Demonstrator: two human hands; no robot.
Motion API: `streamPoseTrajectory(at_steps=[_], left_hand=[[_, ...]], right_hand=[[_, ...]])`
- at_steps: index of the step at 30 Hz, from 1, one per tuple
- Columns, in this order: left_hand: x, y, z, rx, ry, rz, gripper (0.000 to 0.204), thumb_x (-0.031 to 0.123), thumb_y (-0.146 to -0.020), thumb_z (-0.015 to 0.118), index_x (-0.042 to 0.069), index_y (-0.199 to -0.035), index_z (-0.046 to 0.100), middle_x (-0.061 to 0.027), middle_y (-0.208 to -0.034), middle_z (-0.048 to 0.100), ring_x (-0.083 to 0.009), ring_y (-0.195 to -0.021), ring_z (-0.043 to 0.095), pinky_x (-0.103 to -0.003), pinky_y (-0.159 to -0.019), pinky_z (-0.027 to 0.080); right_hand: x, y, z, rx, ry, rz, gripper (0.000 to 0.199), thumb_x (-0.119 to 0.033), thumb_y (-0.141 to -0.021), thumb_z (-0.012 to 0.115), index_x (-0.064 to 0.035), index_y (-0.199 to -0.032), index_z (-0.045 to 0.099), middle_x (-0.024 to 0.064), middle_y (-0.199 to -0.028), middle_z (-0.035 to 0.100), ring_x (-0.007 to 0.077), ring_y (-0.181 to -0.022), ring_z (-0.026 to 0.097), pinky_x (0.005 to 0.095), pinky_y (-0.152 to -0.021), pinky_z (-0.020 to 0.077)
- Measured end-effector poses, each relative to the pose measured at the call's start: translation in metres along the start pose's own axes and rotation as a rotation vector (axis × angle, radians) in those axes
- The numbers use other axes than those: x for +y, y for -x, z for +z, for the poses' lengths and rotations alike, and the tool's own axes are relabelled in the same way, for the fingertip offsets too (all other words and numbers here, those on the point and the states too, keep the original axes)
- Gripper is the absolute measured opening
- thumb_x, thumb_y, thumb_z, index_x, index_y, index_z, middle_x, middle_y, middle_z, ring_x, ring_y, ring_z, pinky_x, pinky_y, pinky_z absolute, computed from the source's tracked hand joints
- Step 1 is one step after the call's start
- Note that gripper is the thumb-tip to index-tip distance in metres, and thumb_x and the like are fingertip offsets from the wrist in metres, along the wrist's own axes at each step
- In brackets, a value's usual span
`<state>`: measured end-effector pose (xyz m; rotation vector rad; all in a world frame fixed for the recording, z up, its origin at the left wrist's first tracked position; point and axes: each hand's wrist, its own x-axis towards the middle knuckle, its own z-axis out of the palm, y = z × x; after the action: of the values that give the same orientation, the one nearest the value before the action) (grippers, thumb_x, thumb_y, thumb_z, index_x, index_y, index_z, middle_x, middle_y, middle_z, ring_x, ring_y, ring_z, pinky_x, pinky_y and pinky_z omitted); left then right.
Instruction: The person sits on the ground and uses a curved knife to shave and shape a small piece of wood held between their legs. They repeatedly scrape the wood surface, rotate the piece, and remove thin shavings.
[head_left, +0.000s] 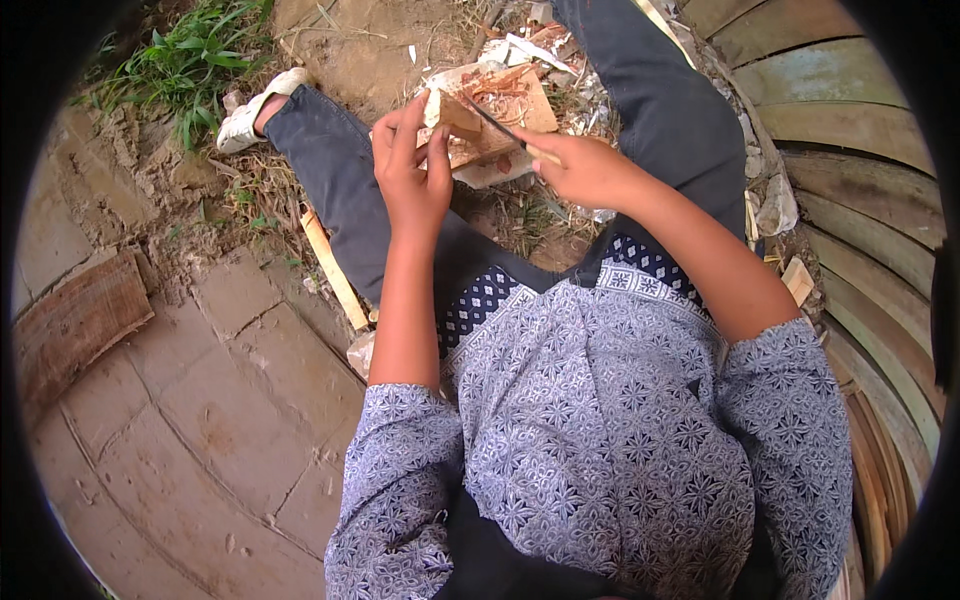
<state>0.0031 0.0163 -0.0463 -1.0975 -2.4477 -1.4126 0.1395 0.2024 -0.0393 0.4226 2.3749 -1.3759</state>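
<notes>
My left hand (412, 165) is closed around a small pale block of wood (458, 115), thumb on its near side and fingers along its left. In my right hand (590, 172) is a knife (492, 122) with a narrow dark blade and a light handle. The blade points up and left, its tip near the block's upper right; whether it touches the wood I cannot tell. Under both lies a wooden board (535, 100) with reddish shavings on it, on top of a pale, rough-edged slab (497, 172) between my legs.
White and brown scraps (540, 52) litter the ground beyond the board. A wooden strip (333, 268) lies beside my left leg. Curved planks (850, 110) line the right side. Paving slabs (215, 400), a brown plank (80, 322) and grass (195, 60) are at left.
</notes>
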Motion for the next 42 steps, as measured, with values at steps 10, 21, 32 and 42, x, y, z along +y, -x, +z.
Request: streamPoseTrajectory(at_steps=[10, 21, 32, 42], left_hand=[[0.008, 0.0, 0.011, 0.049, -0.079, 0.061, 0.048, -0.007, -0.088, 0.07, 0.004, -0.135, 0.065, -0.0131, -0.107, 0.062, -0.023, -0.097, 0.061, -0.032, -0.082, 0.053], [0.011, 0.005, 0.01, 0.03, -0.088, 0.067, 0.046, -0.006, -0.088, 0.069, 0.004, -0.133, 0.066, -0.0137, -0.107, 0.063, -0.0251, -0.098, 0.061, -0.033, -0.084, 0.052], [0.008, 0.006, 0.013, 0.076, -0.036, 0.042, 0.048, -0.005, -0.087, 0.071, 0.005, -0.134, 0.067, -0.012, -0.104, 0.061, -0.0228, -0.095, 0.061, -0.032, -0.083, 0.052], [0.005, 0.002, 0.014, 0.105, -0.066, 0.024, 0.045, -0.004, -0.089, 0.07, 0.004, -0.133, 0.067, -0.0122, -0.104, 0.061, -0.0236, -0.095, 0.06, -0.032, -0.083, 0.052]], right_hand=[[0.004, -0.001, 0.011, 0.168, -0.154, -0.193, 0.046, -0.012, -0.103, 0.047, -0.0047, -0.148, 0.052, 0.021, -0.106, 0.074, 0.0355, -0.091, 0.072, 0.0423, -0.085, 0.0549], [0.011, -0.05, -0.004, -0.081, 0.276, -0.148, 0.046, -0.016, -0.101, 0.049, -0.0086, -0.146, 0.056, 0.0248, -0.098, 0.071, 0.0377, -0.091, 0.07, 0.0449, -0.084, 0.0539], [-0.016, -0.007, -0.008, 0.107, 0.01, -0.165, 0.045, -0.017, -0.105, 0.044, -0.0083, -0.148, 0.054, 0.0166, -0.077, 0.066, 0.0243, -0.067, 0.064, 0.0387, -0.069, 0.0512], [0.005, -0.051, -0.011, -0.131, 0.113, -0.061, 0.048, -0.019, -0.104, 0.046, -0.0098, -0.151, 0.052, 0.0161, -0.081, 0.067, 0.0257, -0.074, 0.067, 0.0399, -0.075, 0.053]])
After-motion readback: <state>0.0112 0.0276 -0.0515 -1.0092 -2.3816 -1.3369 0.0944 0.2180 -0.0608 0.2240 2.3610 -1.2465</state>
